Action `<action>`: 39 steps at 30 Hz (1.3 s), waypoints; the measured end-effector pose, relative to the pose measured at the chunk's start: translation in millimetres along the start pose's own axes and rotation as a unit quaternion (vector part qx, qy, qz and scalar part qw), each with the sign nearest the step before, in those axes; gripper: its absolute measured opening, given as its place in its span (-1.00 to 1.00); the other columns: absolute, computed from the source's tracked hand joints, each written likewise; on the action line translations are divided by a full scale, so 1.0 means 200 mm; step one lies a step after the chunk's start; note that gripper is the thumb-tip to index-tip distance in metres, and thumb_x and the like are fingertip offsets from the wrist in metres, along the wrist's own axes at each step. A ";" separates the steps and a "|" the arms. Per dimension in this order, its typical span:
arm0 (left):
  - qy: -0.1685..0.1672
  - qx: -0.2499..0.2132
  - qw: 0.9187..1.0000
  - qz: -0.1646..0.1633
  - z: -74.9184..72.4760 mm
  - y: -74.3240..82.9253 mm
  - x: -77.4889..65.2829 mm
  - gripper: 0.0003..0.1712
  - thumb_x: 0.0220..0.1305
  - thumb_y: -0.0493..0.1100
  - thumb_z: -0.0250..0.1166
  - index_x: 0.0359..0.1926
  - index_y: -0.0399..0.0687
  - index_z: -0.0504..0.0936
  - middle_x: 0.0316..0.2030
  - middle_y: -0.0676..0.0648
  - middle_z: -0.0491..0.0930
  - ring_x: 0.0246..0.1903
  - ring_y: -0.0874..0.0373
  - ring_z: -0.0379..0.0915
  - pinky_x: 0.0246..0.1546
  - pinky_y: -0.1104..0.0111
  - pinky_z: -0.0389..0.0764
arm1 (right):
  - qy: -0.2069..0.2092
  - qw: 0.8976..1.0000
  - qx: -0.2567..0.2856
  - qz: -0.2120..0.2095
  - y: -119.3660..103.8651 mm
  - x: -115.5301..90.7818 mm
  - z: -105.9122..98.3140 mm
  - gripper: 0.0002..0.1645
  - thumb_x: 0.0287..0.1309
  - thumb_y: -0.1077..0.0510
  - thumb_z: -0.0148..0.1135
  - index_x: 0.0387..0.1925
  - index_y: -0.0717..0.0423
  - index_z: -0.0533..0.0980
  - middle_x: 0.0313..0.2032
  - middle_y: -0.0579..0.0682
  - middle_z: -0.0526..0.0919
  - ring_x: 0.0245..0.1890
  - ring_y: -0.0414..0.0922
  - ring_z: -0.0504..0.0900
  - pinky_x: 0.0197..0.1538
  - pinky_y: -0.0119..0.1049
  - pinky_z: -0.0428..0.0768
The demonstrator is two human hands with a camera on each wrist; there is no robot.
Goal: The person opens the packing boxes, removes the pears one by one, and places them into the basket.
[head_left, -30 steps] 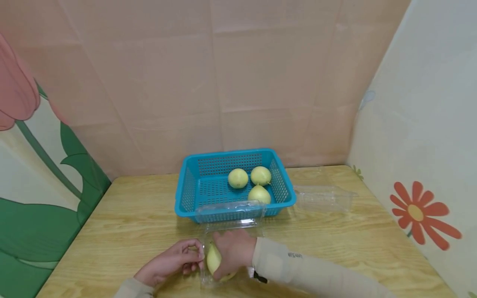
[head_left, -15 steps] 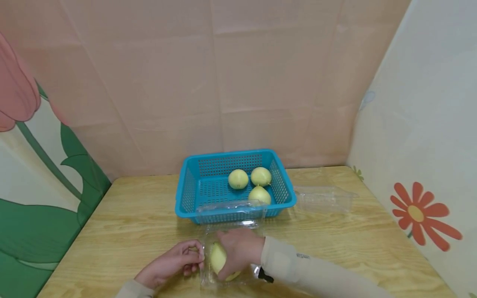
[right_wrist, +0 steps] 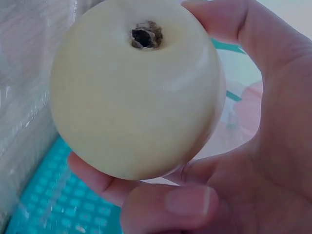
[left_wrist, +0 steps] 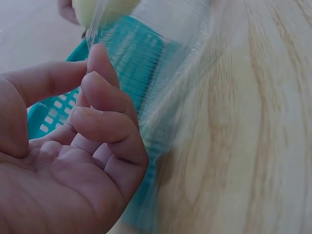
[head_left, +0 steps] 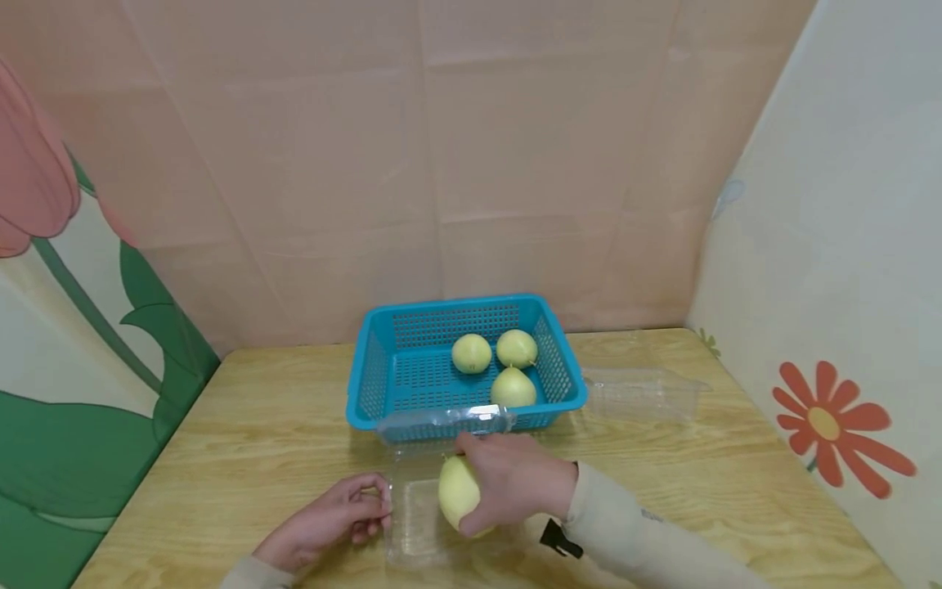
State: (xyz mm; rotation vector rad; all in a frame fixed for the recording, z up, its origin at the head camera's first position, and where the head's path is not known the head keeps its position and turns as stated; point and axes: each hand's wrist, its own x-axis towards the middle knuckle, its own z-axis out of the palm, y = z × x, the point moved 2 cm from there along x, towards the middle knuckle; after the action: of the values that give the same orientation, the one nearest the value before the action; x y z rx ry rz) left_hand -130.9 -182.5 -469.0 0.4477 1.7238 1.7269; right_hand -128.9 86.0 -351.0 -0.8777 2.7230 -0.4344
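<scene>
My right hand (head_left: 521, 481) grips a pale yellow-green pear (head_left: 458, 496), thumb on one side and fingers on the other. In the right wrist view the pear (right_wrist: 136, 92) shows its dark blossom end towards the camera. It is held over a clear plastic clamshell box (head_left: 415, 528), whose raised lid overlaps the front of the blue basket in the head view. At the box's left edge, my left hand (head_left: 334, 514) pinches the plastic between thumb and forefinger. The left wrist view shows that hand's (left_wrist: 97, 131) other fingers curled beside the clear wall.
Behind the box stands a blue perforated basket (head_left: 356, 388) with three pears (head_left: 471, 353) in its right half. Another clear plastic box (head_left: 643, 394) lies to the basket's right on the wood-grain table (head_left: 280, 425). Printed sheets wall the table's back and sides.
My right hand has moved right and lifted the pear from the box's left part. The box and its lid have shifted slightly left, with my left hand still at the edge.
</scene>
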 end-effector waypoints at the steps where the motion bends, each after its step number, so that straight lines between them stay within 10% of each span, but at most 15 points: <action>1: 0.001 0.001 1.000 0.002 -0.01 0.00 0.00 -0.91 0.40 -0.30 0.13 -0.16 -0.27 0.45 -0.36 0.02 0.62 -0.49 0.34 0.39 -0.53 0.56 0.39 | 0.003 1.000 0.000 -0.002 0.01 -0.01 -0.01 -0.18 -0.37 -0.22 0.50 0.00 -0.04 0.44 -0.42 -0.26 0.51 -0.49 -0.28 0.44 -0.47 -0.36 0.41; 25: -0.006 -0.013 1.000 0.002 -0.05 -0.01 -0.04 -0.91 0.41 -0.30 0.11 -0.14 -0.27 0.42 -0.35 0.00 0.61 -0.49 0.34 0.38 -0.52 0.57 0.37 | 0.034 0.999 -0.017 -0.016 0.21 -0.18 -0.14 -0.25 -0.44 -0.14 0.55 -0.10 -0.13 0.42 -0.43 -0.29 0.49 -0.45 -0.30 0.43 -0.38 -0.32 0.40; 39: -0.002 -0.010 1.000 -0.007 -0.06 0.00 -0.05 -0.96 0.43 -0.30 0.09 -0.15 -0.13 0.46 -0.34 0.01 0.60 -0.47 0.32 0.38 -0.51 0.56 0.38 | 0.047 0.998 0.005 0.048 0.35 -0.17 -0.28 -0.21 -0.37 -0.13 0.51 -0.02 -0.02 0.40 -0.49 -0.18 0.48 -0.52 -0.20 0.43 -0.52 -0.27 0.41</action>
State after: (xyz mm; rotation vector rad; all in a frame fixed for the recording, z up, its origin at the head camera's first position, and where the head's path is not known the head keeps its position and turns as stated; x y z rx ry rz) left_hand -131.9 -198.3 -468.0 0.4289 1.7012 1.7310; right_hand -157.6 172.1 -319.8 -0.7389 2.8303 -0.4819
